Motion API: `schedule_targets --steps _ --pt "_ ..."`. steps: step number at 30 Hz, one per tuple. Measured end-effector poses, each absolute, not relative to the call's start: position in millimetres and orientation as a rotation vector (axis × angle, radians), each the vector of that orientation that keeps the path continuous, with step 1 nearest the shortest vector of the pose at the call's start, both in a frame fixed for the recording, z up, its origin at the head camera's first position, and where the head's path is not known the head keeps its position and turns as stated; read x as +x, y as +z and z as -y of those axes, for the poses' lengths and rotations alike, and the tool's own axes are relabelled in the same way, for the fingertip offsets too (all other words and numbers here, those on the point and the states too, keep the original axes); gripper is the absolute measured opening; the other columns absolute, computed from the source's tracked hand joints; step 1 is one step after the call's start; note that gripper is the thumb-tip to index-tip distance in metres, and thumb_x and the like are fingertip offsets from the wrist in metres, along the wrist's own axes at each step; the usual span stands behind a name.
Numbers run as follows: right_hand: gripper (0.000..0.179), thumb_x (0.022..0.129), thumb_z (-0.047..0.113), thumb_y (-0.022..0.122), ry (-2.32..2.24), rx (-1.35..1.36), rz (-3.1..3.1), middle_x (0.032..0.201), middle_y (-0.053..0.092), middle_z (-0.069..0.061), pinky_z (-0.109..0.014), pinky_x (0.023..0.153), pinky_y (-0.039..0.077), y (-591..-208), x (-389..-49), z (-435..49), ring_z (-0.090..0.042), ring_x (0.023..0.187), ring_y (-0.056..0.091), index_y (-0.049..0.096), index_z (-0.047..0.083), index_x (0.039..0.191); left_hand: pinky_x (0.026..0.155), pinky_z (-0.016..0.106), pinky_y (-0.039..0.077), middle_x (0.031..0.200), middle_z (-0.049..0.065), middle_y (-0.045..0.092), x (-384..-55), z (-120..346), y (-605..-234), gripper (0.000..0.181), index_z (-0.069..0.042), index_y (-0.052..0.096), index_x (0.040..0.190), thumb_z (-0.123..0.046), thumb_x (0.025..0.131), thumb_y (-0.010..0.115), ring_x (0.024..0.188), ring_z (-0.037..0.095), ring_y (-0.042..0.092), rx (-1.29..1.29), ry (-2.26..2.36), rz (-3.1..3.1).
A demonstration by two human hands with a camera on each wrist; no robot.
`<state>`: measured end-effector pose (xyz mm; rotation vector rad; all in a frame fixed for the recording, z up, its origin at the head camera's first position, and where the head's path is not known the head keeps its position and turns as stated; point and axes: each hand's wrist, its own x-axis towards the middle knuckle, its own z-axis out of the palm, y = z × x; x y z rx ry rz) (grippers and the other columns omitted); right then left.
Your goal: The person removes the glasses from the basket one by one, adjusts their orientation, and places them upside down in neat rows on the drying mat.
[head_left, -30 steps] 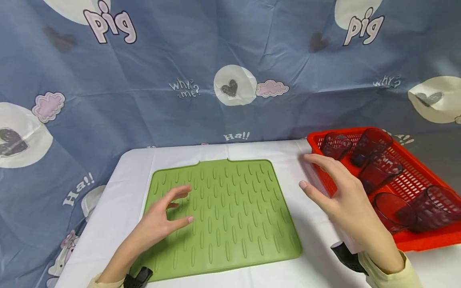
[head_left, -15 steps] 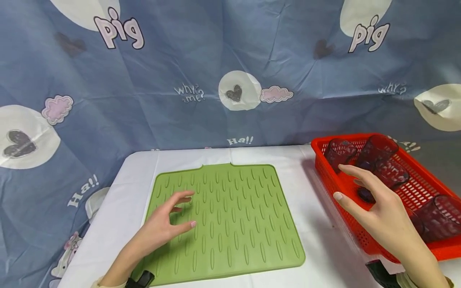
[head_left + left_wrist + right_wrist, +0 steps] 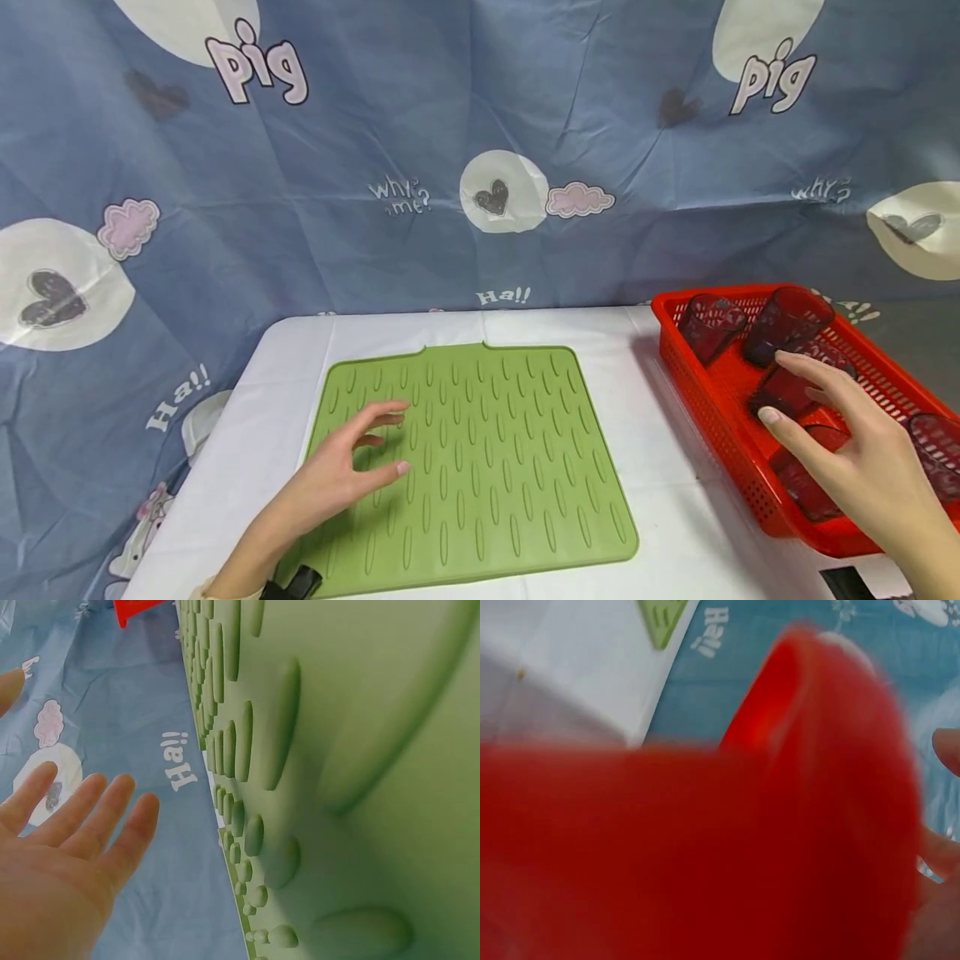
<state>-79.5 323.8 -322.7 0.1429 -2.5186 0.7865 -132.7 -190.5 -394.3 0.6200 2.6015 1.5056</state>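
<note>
My left hand (image 3: 341, 467) hovers over the left part of a green ribbed mat (image 3: 517, 467), its fingers loosely spread and holding nothing. In the left wrist view, that hand (image 3: 67, 862) shows its palm and spread fingers beside the mat's raised ribs (image 3: 281, 724). Over the red plastic basket (image 3: 708, 433) at the right, my right hand (image 3: 862, 462) is held with thumb and fingers apart. Beneath and around it lie dark reddish clear drinking glasses, one (image 3: 810, 479) near the thumb and another (image 3: 795, 383) by the fingertips. Contact with either glass cannot be told.
More glasses lie in the basket, one (image 3: 711, 327) in the far left corner, one (image 3: 791, 321) beside it and one (image 3: 937, 450) at the right. A white cloth (image 3: 660, 517) covers the table. Behind it hangs a blue printed curtain (image 3: 420, 258).
My right hand has moved rightward from beside the basket to above its near part. The left hand has stayed almost still over the mat. The view has shifted slightly.
</note>
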Motion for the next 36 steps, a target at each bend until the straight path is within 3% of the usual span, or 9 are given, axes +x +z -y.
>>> schedule_targets --steps 6,10,12,16,18,21,25,28,36 --pt "0.063 0.088 0.023 0.076 0.750 -0.014 2.547 0.134 0.047 0.014 -0.004 0.094 0.020 -332 -73 -347 0.009 0.114 0.037 0.049 0.027 0.145 0.094 0.060 0.045 0.139 0.007 0.052 -131 189 -391 0.066 -0.030 0.045 0.142 -0.025 0.085 0.079 0.121 0.040 0.051 0.653 1.535 -2.579" --pt "0.066 0.088 0.025 0.075 0.731 -0.073 2.578 0.145 0.044 -0.013 -0.006 0.096 0.015 -336 -71 -360 -0.013 0.132 0.037 0.046 0.026 0.148 0.094 0.058 0.046 0.138 0.005 0.052 -129 188 -389 0.067 -0.028 0.045 0.143 -0.020 0.085 0.079 0.121 0.039 0.051 0.689 1.543 -2.570" --pt "0.070 0.089 0.027 0.074 0.735 -0.099 2.613 0.147 0.040 -0.021 -0.022 0.112 0.019 -339 -70 -366 -0.032 0.135 0.034 0.041 0.022 0.150 0.095 0.054 0.047 0.139 0.001 0.052 -127 187 -389 0.067 -0.026 0.045 0.143 -0.017 0.085 0.078 0.122 0.037 0.052 0.743 1.552 -2.564" --pt "0.077 0.090 0.031 0.073 0.759 -0.150 2.689 0.148 0.033 -0.030 -0.056 0.113 0.026 -347 -69 -379 -0.051 0.131 0.031 0.033 0.014 0.153 0.099 0.043 0.047 0.141 -0.008 0.050 -126 186 -389 0.068 -0.026 0.044 0.144 -0.014 0.086 0.077 0.126 0.030 0.051 0.855 1.567 -2.555" --pt "0.081 0.090 0.033 0.073 0.782 -0.178 2.734 0.146 0.032 -0.033 -0.049 0.100 0.045 -353 -69 -388 -0.039 0.117 0.050 0.029 0.011 0.154 0.098 0.041 0.048 0.142 -0.009 0.049 -125 185 -389 0.068 -0.027 0.044 0.144 -0.013 0.086 0.076 0.126 0.029 0.051 0.886 1.569 -2.554" --pt "0.086 0.092 0.034 0.071 0.868 -0.202 2.790 0.148 0.027 -0.035 -0.050 0.083 0.050 -361 -69 -400 -0.043 0.114 0.050 0.020 0.010 0.157 0.098 0.041 0.048 0.143 -0.008 0.048 -124 184 -390 0.070 -0.029 0.043 0.145 -0.012 0.085 0.077 0.126 0.028 0.050 0.911 1.568 -2.550" --pt "0.089 0.092 0.027 0.072 1.003 -0.147 2.816 0.147 0.027 -0.036 -0.040 0.073 0.055 -371 -71 -412 -0.011 0.106 0.057 0.014 0.015 0.159 0.097 0.040 0.048 0.145 -0.007 0.046 -122 183 -391 0.073 -0.028 0.041 0.146 -0.011 0.085 0.077 0.127 0.029 0.049 0.934 1.564 -2.538" --pt "0.090 0.089 0.021 0.075 1.058 -0.067 2.820 0.145 0.033 -0.030 -0.014 0.061 0.050 -376 -72 -420 0.020 0.089 0.044 0.017 0.019 0.158 0.097 0.039 0.048 0.146 -0.007 0.045 -121 182 -393 0.073 -0.028 0.041 0.147 -0.011 0.085 0.077 0.127 0.030 0.049 0.936 1.558 -2.535" --pt "0.087 0.088 0.011 0.075 1.139 0.104 2.852 0.126 0.034 0.026 -0.023 0.062 0.056 -378 -69 -425 0.005 0.090 0.060 0.020 0.012 0.156 0.097 0.038 0.048 0.146 -0.007 0.044 -117 179 -395 0.074 -0.027 0.040 0.147 -0.012 0.084 0.077 0.127 0.031 0.049 0.936 1.562 -2.533"
